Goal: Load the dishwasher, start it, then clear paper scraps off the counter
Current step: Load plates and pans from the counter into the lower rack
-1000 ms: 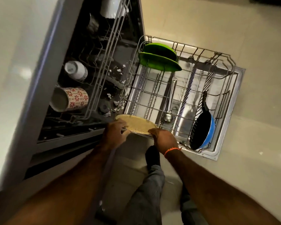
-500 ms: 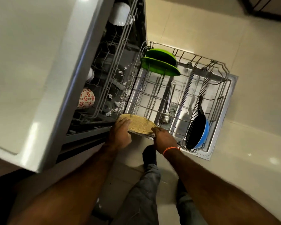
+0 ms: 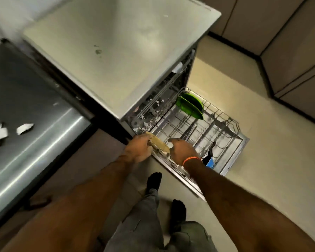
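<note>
While both hands grip the tan plate (image 3: 158,143) at centre frame, left hand (image 3: 138,150) and right hand (image 3: 183,151) at opposite ends, it sits over the lower rack's (image 3: 224,115) near corner.

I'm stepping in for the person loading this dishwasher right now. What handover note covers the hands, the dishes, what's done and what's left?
Left hand and right hand both grip a tan plate at the near edge of the pulled-out lower rack.
In the rack: two green plates, a ladle, a blue pan.
Left: seat the plate, push the rack in, close and start the dishwasher, clear the paper scraps off the counter.
</note>
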`<state>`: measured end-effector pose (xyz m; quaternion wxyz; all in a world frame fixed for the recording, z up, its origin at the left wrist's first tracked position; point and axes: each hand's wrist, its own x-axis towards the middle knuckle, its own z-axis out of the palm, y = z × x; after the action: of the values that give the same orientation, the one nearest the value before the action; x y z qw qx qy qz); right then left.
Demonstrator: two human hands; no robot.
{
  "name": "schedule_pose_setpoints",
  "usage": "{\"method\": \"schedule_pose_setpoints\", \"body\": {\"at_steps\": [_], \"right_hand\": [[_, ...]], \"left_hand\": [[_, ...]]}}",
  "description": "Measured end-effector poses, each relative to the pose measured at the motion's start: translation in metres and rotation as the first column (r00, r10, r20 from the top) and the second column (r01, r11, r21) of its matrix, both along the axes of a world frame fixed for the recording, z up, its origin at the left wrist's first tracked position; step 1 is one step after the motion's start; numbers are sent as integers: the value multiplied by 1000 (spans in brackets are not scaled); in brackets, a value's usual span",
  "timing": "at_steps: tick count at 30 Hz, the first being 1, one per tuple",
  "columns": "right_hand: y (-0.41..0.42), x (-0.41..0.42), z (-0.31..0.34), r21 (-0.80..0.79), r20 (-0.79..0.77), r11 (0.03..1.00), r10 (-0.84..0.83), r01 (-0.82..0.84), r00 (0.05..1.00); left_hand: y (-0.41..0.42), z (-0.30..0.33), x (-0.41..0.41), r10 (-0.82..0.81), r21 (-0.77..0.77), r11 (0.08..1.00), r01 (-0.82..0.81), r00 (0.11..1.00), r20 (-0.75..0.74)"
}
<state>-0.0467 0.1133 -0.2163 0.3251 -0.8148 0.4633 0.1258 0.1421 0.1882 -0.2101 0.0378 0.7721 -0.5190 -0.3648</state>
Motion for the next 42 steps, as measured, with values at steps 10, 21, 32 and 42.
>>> {"method": "schedule_pose_setpoints", "body": {"at_steps": [10, 21, 32, 42], "right_hand": [[77, 55, 129, -235, 102, 842, 519, -486, 849], [245, 196, 212, -405, 265, 527, 850, -747, 456], [448, 319, 226, -577, 337, 332, 929, -746, 153], [588, 377, 226, -568, 275, 136, 961, -812, -31]], "left_hand": [[152, 121, 12, 380, -251, 904, -347, 920, 98], [381, 211, 58, 816, -486, 503, -715, 578, -7], [597, 233, 100, 965, -581, 232, -780, 258, 39], [737, 225, 111, 999, -557, 25, -830, -2, 48]]}}
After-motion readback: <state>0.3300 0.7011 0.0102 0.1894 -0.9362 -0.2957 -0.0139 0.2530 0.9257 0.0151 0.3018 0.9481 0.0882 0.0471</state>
